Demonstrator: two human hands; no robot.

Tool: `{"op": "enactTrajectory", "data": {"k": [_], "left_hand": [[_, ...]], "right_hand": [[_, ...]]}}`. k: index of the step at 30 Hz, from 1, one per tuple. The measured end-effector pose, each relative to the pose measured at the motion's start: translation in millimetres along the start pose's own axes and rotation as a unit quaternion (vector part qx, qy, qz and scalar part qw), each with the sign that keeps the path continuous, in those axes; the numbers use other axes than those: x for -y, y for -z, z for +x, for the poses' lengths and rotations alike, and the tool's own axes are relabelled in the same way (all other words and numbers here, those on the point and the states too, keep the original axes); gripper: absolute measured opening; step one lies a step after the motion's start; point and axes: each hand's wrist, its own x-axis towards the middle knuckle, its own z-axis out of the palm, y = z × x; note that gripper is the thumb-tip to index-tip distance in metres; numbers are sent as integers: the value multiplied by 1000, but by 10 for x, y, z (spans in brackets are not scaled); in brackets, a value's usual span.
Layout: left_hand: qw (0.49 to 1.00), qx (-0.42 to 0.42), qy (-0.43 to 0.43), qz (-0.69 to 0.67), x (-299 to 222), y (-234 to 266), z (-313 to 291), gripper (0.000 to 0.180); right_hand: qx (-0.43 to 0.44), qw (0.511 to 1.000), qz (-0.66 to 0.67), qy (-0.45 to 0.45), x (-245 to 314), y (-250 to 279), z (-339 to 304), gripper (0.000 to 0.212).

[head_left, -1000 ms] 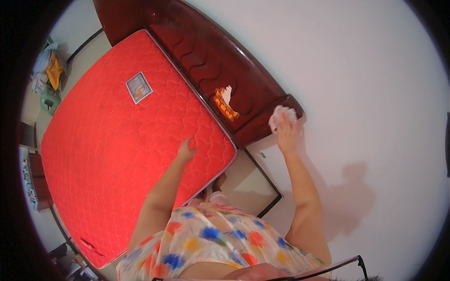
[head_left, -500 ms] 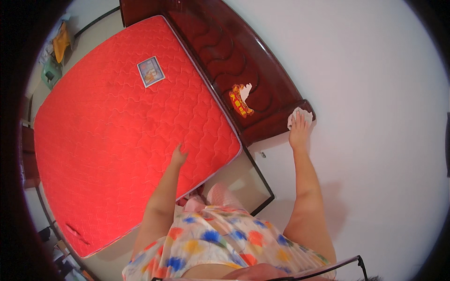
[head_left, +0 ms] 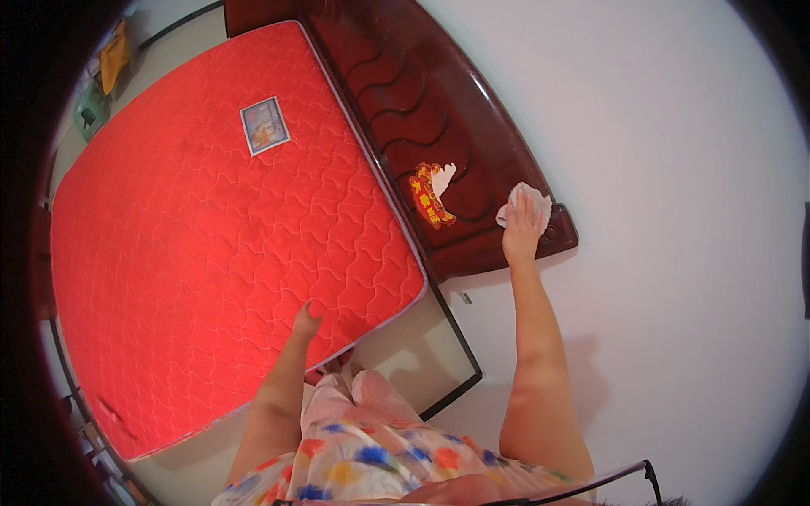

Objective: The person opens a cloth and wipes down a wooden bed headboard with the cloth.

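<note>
My right hand (head_left: 522,232) presses a pale cloth (head_left: 537,202) against the dark red wooden headboard (head_left: 472,110), close to its near end. The fingers lie over the cloth, and its crumpled edges show around them. A torn red and gold sticker (head_left: 429,196) sits on the headboard to the left of that hand. My left hand (head_left: 307,320) is held over the near part of a bare red quilted mattress (head_left: 194,244). Its thumb stands apart from the fingers, and I see nothing in it.
A framed picture (head_left: 266,126) lies on the mattress towards the headboard. White wall (head_left: 675,211) rises on the right, with a dark skirting strip (head_left: 458,325) along the floor. A green chair (head_left: 89,111) and a yellow cloth (head_left: 113,57) are beyond the far side of the bed.
My right hand has wiped the cloth from the headboard's end post onto the panel beside it, leftward. My left hand has come lower and nearer to me. The view has shifted slightly.
</note>
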Motion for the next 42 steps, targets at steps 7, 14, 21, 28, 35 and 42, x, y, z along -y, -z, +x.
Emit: {"op": "enactTrajectory", "data": {"k": [7, 14, 21, 28, 35, 42], "left_hand": [[995, -56, -13, 85, 290, -85, 8, 64], [993, -55, 102, -7, -89, -138, -155, 66], [984, -83, 155, -13, -255, -431, -545, 65], [974, -121, 183, -60, 218, -547, -765, 58], [972, -127, 196, -34, 76, -552, -798, 57], [978, -110, 169, -60, -133, -562, -613, 56]], "right_hand": [[-21, 989, 22, 142, 483, -507, 357, 38], [59, 980, 81, 174, 637, -1092, 292, 47], [239, 942, 205, 119, 948, -1535, -157, 69], [234, 939, 133, 214, 967, -1676, -160, 51], [20, 983, 37, 177, 786, -1312, 852, 41], [53, 980, 118, 153, 984, -1379, 912, 47]]}}
